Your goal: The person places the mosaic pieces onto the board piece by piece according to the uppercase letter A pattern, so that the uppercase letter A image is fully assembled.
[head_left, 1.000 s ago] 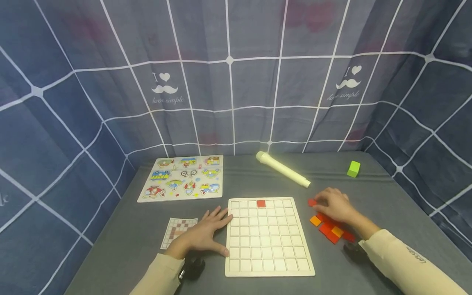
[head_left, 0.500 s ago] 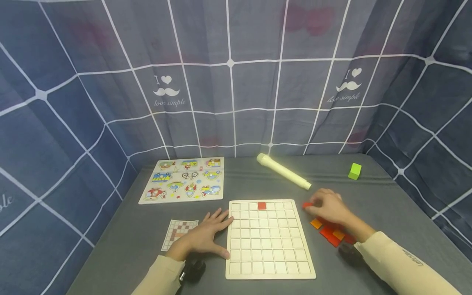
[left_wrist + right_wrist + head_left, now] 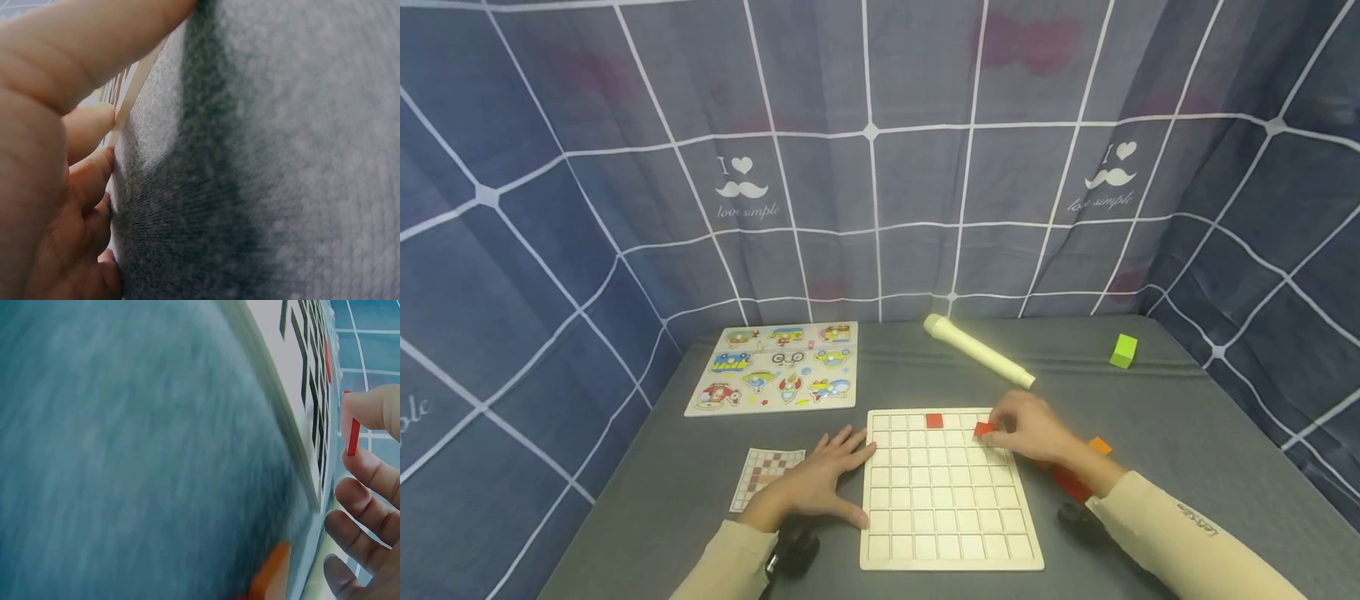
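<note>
A pale wooden grid board [image 3: 943, 500] lies on the grey table, with one red square tile [image 3: 934, 421] in its top row. Over the board's upper right corner, my right hand [image 3: 1033, 429] pinches a second red tile [image 3: 983, 429] between thumb and fingertip; the right wrist view shows that tile [image 3: 354, 434] held edge-on, clear of the board. My left hand [image 3: 815, 481] rests with spread fingers against the board's left edge. Partly under that hand lies a printed pattern card [image 3: 748, 479]. Loose red tiles [image 3: 1070, 483] and an orange tile [image 3: 1101, 447] sit half hidden below my right forearm.
At the back left is a picture puzzle board [image 3: 775, 383] with vehicle pieces. A pale yellow stick [image 3: 981, 352] with a thicker end lies behind the grid board. A green block [image 3: 1123, 351] stands at the back right, and a checked curtain [image 3: 925, 183] encloses the table.
My right hand has moved left from the loose tiles to above the grid board, carrying a red tile. The left hand stays at the board's edge. The view has tilted up slightly.
</note>
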A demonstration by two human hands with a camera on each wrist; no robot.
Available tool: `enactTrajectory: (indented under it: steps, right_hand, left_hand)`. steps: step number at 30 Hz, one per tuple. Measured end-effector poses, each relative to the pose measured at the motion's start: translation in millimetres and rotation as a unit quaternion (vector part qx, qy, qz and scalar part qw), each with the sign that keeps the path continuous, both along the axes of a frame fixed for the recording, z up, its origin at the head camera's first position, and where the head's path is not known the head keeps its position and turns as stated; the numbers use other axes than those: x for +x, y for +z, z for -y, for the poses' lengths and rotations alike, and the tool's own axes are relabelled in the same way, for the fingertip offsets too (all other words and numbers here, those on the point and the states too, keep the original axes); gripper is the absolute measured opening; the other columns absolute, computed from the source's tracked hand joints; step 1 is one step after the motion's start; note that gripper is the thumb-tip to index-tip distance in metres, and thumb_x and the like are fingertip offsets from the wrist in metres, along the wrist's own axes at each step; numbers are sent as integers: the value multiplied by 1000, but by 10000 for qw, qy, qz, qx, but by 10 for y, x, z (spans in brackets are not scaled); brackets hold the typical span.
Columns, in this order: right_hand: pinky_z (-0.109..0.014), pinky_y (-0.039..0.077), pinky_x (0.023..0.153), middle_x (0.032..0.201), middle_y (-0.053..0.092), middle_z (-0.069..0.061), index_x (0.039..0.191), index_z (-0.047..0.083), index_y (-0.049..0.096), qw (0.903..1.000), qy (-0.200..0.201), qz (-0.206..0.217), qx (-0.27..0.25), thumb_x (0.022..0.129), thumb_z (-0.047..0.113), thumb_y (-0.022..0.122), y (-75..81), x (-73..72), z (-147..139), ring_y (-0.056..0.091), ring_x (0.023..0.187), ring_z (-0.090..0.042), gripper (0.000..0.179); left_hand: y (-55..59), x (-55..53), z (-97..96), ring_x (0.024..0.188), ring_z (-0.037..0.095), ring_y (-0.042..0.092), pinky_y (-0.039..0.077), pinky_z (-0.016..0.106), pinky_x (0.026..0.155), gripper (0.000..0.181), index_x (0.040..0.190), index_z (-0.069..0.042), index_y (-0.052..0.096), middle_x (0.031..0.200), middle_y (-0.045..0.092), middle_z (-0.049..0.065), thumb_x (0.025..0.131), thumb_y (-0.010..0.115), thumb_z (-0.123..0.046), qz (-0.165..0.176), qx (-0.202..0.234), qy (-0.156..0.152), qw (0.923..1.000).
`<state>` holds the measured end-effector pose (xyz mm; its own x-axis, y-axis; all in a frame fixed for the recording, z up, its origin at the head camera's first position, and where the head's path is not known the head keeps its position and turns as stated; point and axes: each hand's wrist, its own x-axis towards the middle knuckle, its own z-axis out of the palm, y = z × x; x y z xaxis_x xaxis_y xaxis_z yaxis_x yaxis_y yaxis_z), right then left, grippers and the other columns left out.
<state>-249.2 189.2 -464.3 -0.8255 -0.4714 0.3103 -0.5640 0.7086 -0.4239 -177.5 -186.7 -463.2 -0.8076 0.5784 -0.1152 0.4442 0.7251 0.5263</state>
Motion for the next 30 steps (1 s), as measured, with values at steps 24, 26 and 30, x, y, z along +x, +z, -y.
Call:
enactTrajectory:
  steps: [24, 26, 30]
  right_hand:
    - [-31, 45, 81, 87, 64, 13, 89, 20, 73, 9988, 478, 23, 79, 75, 37, 79, -36, 7, 479, 55, 87, -9, 23]
    - [-30, 47, 80, 87, 64, 13, 89, 20, 73, 9987, 493, 68, 131, 75, 38, 79, -31, 6, 503, 55, 86, -8, 23]
    - [-29, 50, 79, 88, 64, 12, 90, 20, 73, 9982, 553, 96, 190, 77, 36, 79, -4, 11, 559, 58, 86, -8, 22]
  left_hand:
    - [10, 6, -1, 154, 41, 5, 4, 67, 121, 108, 155, -15, 32, 166, 17, 13, 70, 81, -58, -42, -69, 54, 10000]
    - [13, 9, -2, 154, 41, 5, 4, 67, 121, 108, 155, -15, 32, 166, 17, 13, 69, 81, -58, -24, -62, 75, 10000]
    - [20, 18, -9, 154, 41, 5, 3, 67, 120, 108, 155, -14, 32, 166, 16, 13, 69, 82, -57, -10, -32, 65, 10000]
